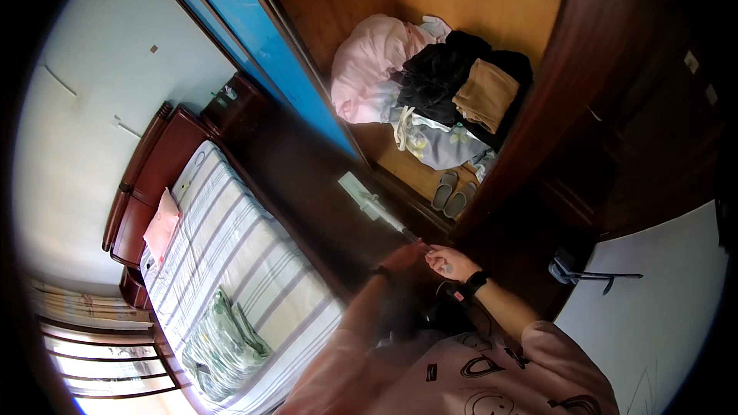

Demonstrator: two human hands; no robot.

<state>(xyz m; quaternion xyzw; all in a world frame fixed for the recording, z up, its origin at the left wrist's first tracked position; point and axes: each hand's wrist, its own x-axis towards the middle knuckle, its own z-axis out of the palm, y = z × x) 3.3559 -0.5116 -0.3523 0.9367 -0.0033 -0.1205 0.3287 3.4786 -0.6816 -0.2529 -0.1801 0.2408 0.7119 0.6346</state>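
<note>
A white, flat-headed mop (361,196) reaches out ahead of me over the dark floor, beside the open wardrobe. Its stick runs back toward my hands and darkens near them. My left hand (403,258), smeared by motion, is closed round the stick. Just to its right, my right hand (455,263) has its fingers curled on the same stick, with a dark band at the wrist. The lower end of the handle is hidden behind my hands and arms.
The wardrobe holds a pink quilt (373,61), black clothes (440,77), a folded brown cloth (490,94) and grey slippers (444,190). To the left stands a striped bed (254,238) with a pink pillow (162,224) and green bedding (223,346). A grey-blue object (565,267) is at right.
</note>
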